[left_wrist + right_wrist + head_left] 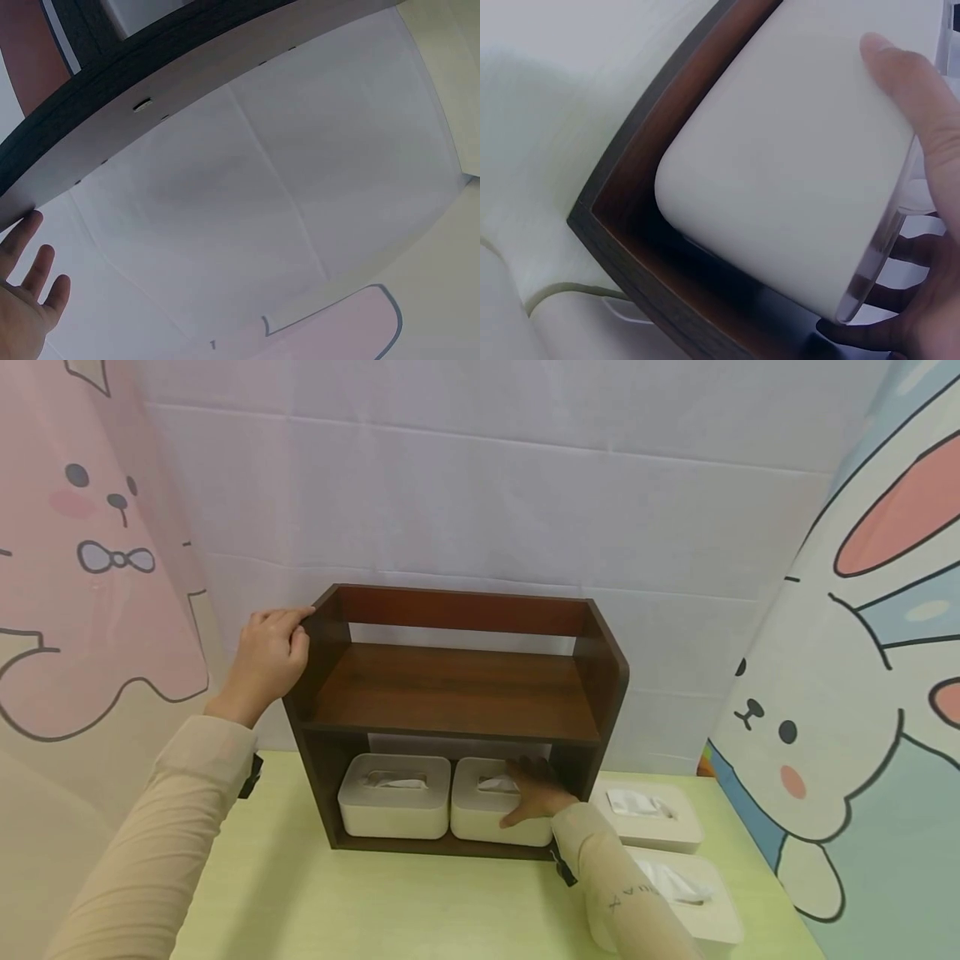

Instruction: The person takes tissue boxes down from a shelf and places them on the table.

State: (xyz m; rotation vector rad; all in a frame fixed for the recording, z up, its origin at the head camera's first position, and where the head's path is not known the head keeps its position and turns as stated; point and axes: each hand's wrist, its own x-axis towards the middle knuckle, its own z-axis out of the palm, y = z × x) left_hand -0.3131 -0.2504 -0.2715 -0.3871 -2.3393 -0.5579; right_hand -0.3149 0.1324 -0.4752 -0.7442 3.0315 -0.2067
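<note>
A dark brown wooden shelf (457, 693) stands on the table with two cream tissue boxes side by side in its lower compartment. My left hand (272, 652) is at the shelf's upper left corner; in the left wrist view a fingertip (31, 219) touches the outer face of the side panel. Over the right-hand tissue box (480, 818) my right hand (536, 793) is spread. Its thumb (904, 71) lies against the box's front wall, and the other fingers extend over the top side. The left-hand tissue box (393, 818) sits beside it, with white tissue showing in its slot.
Two more tissue boxes are on the table right of the shelf: a rear one (678, 806) and a front one (716, 918), partly covered by my right sleeve. The pale green table (397, 910) extends before the shelf. Cloth (480, 510) with folds hangs behind.
</note>
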